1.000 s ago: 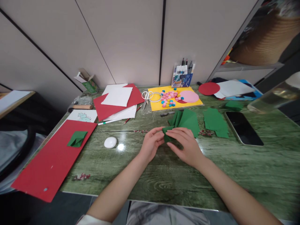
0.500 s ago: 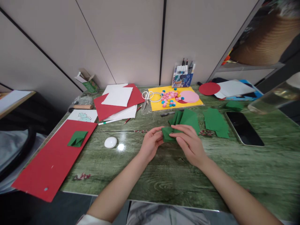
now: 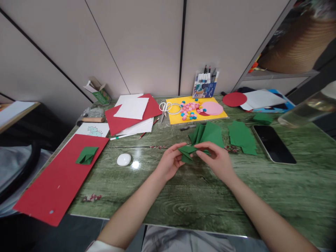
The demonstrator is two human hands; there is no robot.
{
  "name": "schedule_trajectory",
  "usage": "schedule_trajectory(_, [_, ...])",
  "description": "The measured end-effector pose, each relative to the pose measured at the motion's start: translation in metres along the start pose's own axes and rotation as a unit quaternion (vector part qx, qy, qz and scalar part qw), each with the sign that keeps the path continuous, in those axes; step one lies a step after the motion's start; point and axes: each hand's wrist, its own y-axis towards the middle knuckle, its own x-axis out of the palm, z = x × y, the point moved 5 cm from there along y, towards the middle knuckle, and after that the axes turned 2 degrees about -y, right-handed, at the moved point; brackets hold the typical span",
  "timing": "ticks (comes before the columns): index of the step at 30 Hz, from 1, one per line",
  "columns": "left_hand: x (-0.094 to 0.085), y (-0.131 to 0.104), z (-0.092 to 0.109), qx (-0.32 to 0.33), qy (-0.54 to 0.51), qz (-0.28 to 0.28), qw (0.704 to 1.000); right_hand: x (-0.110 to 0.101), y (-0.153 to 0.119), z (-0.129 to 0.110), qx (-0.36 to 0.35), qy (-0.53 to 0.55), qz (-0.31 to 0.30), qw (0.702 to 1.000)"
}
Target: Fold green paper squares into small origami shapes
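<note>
Folded green paper [image 3: 187, 153] now lifted off table [image 3: 183, 196], L hand [image 3: 170, 161] & R hand [image 3: 216, 159] fingers pinched on it.

From my remote seat I saw two bare forearms running up from the bottom edge to the left hand [image 3: 169, 163] and the right hand [image 3: 217, 161], with no rings, watch or bracelets on either. A white sleeve edge [image 3: 98, 246] showed at the left elbow. Between the arms lay grey, faintly patterned fabric over the person's lap [image 3: 183, 241]
</note>
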Motion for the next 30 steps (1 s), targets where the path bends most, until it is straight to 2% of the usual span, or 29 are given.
schedule_trajectory(9, [0.005,-0.002,-0.007,-0.043,0.022,-0.047,0.998,-0.001,-0.001,-0.010,-0.014,-0.024,0.009,1.000])
schedule_trajectory(17, [-0.004,0.003,0.003,0.108,0.041,0.037,0.993,-0.003,-0.007,-0.020,-0.141,-0.150,0.049,0.977])
schedule_trajectory(19, [-0.003,0.003,0.006,0.116,0.036,0.028,0.992,-0.003,-0.008,-0.019,-0.154,-0.171,0.055,0.972])
schedule_trajectory(26, [0.009,-0.005,0.008,0.114,0.019,-0.057,0.992,-0.003,-0.007,-0.018,-0.154,-0.182,0.062,0.969])
schedule_trajectory(30, [0.012,-0.006,0.009,0.129,0.028,-0.055,0.990,-0.004,-0.007,-0.018,-0.145,-0.174,0.058,0.972])
